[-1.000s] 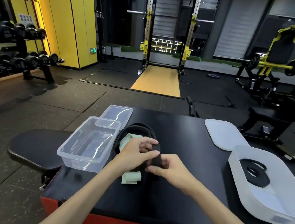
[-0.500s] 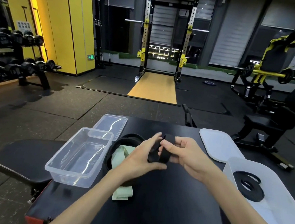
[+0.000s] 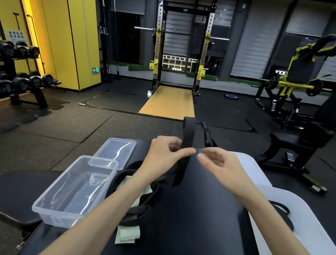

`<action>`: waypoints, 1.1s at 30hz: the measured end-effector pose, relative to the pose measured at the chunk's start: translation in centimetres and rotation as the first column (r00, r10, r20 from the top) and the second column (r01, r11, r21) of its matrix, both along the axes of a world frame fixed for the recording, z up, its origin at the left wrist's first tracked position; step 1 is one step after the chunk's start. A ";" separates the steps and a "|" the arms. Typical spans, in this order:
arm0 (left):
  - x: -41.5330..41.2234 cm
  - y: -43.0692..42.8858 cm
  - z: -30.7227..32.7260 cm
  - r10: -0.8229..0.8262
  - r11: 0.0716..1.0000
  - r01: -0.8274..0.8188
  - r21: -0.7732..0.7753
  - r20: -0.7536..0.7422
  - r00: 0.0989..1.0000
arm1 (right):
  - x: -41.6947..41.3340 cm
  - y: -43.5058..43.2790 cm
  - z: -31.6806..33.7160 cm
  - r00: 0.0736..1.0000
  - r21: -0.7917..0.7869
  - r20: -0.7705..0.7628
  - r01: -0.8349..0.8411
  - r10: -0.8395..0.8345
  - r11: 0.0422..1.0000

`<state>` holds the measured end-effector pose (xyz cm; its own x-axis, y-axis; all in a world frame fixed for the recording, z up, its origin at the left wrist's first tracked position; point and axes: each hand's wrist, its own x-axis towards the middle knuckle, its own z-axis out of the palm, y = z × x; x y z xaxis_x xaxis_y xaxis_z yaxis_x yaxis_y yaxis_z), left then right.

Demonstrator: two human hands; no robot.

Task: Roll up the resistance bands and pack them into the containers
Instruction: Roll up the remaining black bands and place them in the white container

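My left hand (image 3: 165,155) pinches a black resistance band (image 3: 186,145) and holds it above the black table (image 3: 184,230). The band's loop stands up above my fingers and its other end hangs down to the table. My right hand (image 3: 218,164) is just right of the band, fingers loosely curled, holding nothing. Under my left forearm lie more black bands (image 3: 135,214) and a pale green band (image 3: 127,235). A clear empty container (image 3: 76,192) sits at the left. A white container (image 3: 316,238) at the right holds a rolled black band (image 3: 283,214), partly hidden by my right arm.
A clear lid (image 3: 118,151) lies behind the clear container and a white lid (image 3: 249,165) lies behind my right hand. A black padded bench (image 3: 4,198) is at the left of the table. Gym machines, a squat rack and dumbbell racks stand farther off.
Both hands rose from the table. The black band, earlier coiled between both hands, now stands up in my left hand, and my right hand has let go of it.
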<state>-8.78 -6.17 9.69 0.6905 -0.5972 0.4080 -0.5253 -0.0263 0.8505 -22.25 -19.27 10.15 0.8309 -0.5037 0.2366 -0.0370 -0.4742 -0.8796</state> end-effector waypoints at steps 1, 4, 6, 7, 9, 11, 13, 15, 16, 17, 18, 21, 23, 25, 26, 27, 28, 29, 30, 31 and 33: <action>-0.1 -0.1 0.8 -0.013 1.000 0.013 -0.008 -0.017 1.000 | 0.3 -0.1 -0.6 0.996 -0.009 -0.069 -0.061 0.060 0.998; -0.6 -0.5 2.2 -0.098 0.995 0.098 -0.005 -0.074 0.992 | 1.8 0.8 -2.1 0.961 0.075 -0.094 -0.253 0.259 0.965; -0.8 -0.7 2.4 -0.132 0.991 0.130 -0.024 -0.118 0.984 | 2.7 1.4 -2.7 0.963 0.114 -0.026 -0.264 0.268 0.958; -0.6 -0.8 2.3 -0.145 0.989 0.141 -0.041 -0.142 0.979 | 3.0 1.5 -2.8 0.971 0.087 -0.012 -0.238 0.240 0.967; -0.1 -0.7 1.8 -0.189 0.982 0.183 -0.049 -0.178 0.966 | 3.4 1.5 -2.9 0.975 0.041 -0.004 -0.224 0.224 0.974; 0.6 -0.3 0.6 -0.267 0.962 0.272 0.001 -0.173 0.948 | 3.6 1.5 -2.5 0.968 0.045 0.027 -0.252 0.251 0.967; 1.2 0.3 -1.3 -0.334 0.935 0.347 0.067 -0.156 0.930 | 3.7 1.3 -1.6 0.963 0.065 0.086 -0.260 0.254 0.963; 1.6 0.7 -3.5 -0.339 0.924 0.357 0.136 -0.141 0.930 | 4.2 0.9 -0.3 0.970 0.093 0.142 -0.213 0.199 0.973; 1.8 0.7 -4.6 -0.315 0.928 0.331 0.169 -0.116 0.942 | 4.4 0.6 0.4 0.972 0.117 0.159 -0.194 0.175 0.974; 2.0 0.6 -5.4 -0.281 0.936 0.293 0.194 -0.089 0.956 | 4.7 0.3 1.3 0.971 0.146 0.174 -0.188 0.161 0.971; 2.0 0.4 -6.0 -0.243 0.947 0.253 0.200 -0.069 0.967 | 4.9 0.1 2.1 0.970 0.177 0.190 -0.186 0.152 0.966; 2.2 -0.4 -6.0 -0.170 0.967 0.174 0.188 -0.040 0.985 | 5.3 -0.6 4.4 0.965 0.237 0.234 -0.172 0.116 0.956; 2.0 -1.2 -5.0 -0.180 0.965 0.180 0.192 -0.019 0.984 | 5.5 -0.9 5.6 0.962 0.308 0.262 -0.163 0.082 0.937; 1.5 -1.8 -3.5 -0.213 0.963 0.214 0.163 -0.023 0.977 | 5.6 -1.1 6.4 0.954 0.407 0.291 -0.187 0.067 0.894; 1.2 -2.1 -2.9 -0.233 0.963 0.238 0.128 -0.057 0.971 | 5.6 -1.2 6.6 0.954 0.449 0.294 -0.191 0.057 0.873; 0.9 -2.3 -2.3 -0.257 0.960 0.266 0.084 -0.104 0.961 | 5.7 -1.4 6.5 0.955 0.485 0.295 -0.190 0.045 0.854; 0.6 -2.5 -1.9 -0.280 0.957 0.288 0.040 -0.143 0.949 | 5.6 -1.6 6.3 0.958 0.505 0.286 -0.180 0.033 0.844; 0.4 -2.7 -1.5 -0.295 0.954 0.299 -0.002 -0.180 0.938 | 5.5 -1.6 6.1 0.963 0.504 0.265 -0.179 0.045 0.845; 0.2 -3.0 -1.0 -0.309 0.951 0.305 -0.049 -0.220 0.925 | 5.3 -1.7 5.8 0.969 0.479 0.229 -0.198 0.097 0.855; 0.0 -3.3 -0.6 -0.322 0.947 0.303 -0.109 -0.274 0.906 | 5.1 -1.7 5.3 0.968 0.456 0.193 -0.230 0.157 0.859; -0.4 -3.9 0.7 -0.349 0.933 0.270 -0.236 -0.428 0.834 | 4.6 -1.4 3.9 0.960 0.504 0.150 -0.281 0.238 0.816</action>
<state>-9.16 -10.09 10.41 0.6109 -0.7656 0.2014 -0.0351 0.2279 0.9730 -17.69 -20.64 14.08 0.9385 -0.3378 0.0715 0.0998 0.0670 -0.9928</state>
